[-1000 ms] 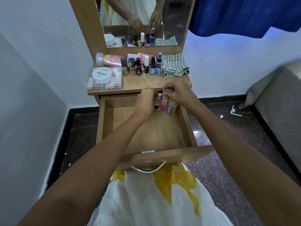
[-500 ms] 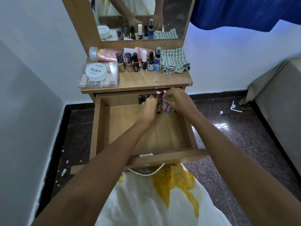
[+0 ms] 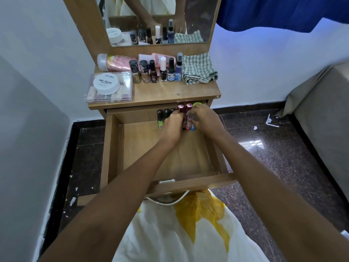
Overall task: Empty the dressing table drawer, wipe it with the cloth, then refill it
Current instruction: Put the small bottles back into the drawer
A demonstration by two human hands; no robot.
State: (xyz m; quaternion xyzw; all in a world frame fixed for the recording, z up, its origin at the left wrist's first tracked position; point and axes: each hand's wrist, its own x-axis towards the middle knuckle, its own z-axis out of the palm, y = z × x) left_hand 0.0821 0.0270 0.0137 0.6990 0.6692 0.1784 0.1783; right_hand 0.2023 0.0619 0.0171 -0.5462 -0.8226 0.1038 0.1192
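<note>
The wooden drawer [image 3: 111,148] is pulled out under the dressing table top [image 3: 160,93]. Several small bottles and tubes [image 3: 184,108] stand at its far end, black-capped ones [image 3: 162,115] to the left. My left hand [image 3: 171,126] and my right hand [image 3: 203,118] are both down among them, fingers curled around the red and pink tubes. What each finger holds is partly hidden. A green checked cloth [image 3: 198,69] lies folded on the table top at the right.
On the top stand a row of nail polish bottles [image 3: 156,71], two pink tubes [image 3: 117,62] lying flat, and a clear box with a white nail polish jar [image 3: 106,84]. A mirror [image 3: 158,19] rises behind. A grey bed [image 3: 324,110] is at the right.
Both hands have lowered the bunch of tubes into the drawer's far end. My head has come closer and shifted slightly.
</note>
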